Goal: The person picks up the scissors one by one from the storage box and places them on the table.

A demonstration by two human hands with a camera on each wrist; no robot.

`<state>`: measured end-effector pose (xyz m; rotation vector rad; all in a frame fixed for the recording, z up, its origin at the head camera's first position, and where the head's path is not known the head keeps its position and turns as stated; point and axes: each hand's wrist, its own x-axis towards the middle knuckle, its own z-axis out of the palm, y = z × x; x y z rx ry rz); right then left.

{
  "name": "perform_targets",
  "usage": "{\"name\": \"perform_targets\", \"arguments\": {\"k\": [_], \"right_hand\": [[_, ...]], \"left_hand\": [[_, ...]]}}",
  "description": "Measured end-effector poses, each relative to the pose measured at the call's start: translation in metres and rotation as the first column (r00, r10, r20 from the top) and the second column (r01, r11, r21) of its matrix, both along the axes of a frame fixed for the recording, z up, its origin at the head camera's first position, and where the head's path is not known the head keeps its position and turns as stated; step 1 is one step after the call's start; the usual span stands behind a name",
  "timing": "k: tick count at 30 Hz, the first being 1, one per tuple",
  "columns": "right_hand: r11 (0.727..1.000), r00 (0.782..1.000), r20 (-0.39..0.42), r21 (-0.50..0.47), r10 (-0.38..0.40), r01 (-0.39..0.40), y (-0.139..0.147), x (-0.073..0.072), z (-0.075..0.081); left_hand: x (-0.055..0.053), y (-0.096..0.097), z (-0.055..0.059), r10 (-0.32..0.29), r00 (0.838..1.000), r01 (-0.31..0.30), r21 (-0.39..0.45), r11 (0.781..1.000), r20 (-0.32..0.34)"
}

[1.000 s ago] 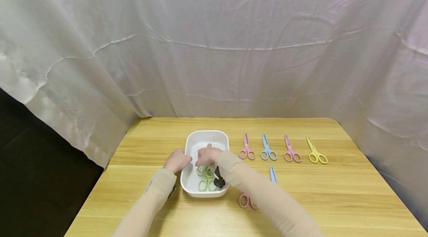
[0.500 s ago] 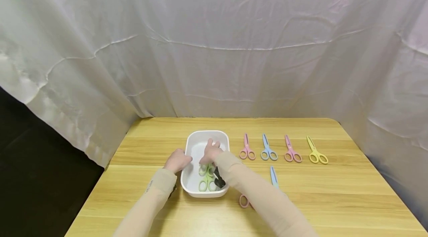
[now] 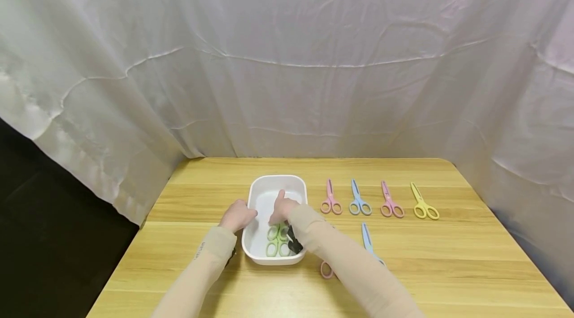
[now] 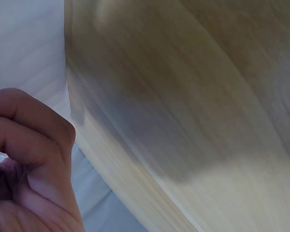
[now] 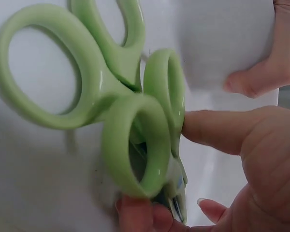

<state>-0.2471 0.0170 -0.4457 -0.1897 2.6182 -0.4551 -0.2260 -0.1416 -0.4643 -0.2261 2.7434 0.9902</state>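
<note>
Two pairs of green scissors lie close together in a white plastic basin (image 3: 253, 253). My right hand (image 3: 283, 207) reaches into the basin and pinches the farther green scissors (image 5: 117, 155) by the handle end, thumb on one side and fingertips on the other. Directly beside them in the right wrist view is the other pair of green scissors (image 5: 93, 92), nearer me in the basin. With my left hand (image 3: 237, 216) I hold the basin's left rim, thumb over the inside. Its curled fingers (image 4: 29, 121) show in the left wrist view. The blades of the pinched scissors are largely hidden.
Right of the basin runs a row: pink scissors (image 3: 331, 203), blue scissors (image 3: 356, 203), more pink scissors (image 3: 389, 203) and yellow scissors (image 3: 421, 206). Nearer me, blue scissors (image 3: 366, 238) and pink scissors (image 3: 326, 270) are partly behind my right forearm. A pale curtain (image 3: 314, 98) hangs behind the table.
My right hand's fingers, spread apart half a second ago, have come together at the farther green scissors, which have shifted slightly. My left hand stays on the basin rim.
</note>
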Motion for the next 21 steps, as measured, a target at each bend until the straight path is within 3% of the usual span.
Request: {"name": "perform_targets", "arguments": {"k": [11,21], "right_hand": [[0.999,1.0,0.001,-0.049,0.019,-0.019,0.003,0.004,0.002],[0.987,0.999,-0.003,-0.156,-0.04,0.039,0.001,-0.004,-0.01]], "left_hand": [[0.0,-0.002,-0.002,0.003,1.0,-0.003,0.008,1.0,0.005],[-0.001,-0.001,-0.003,0.005,1.0,-0.005,0.042,0.999,0.002]]}}
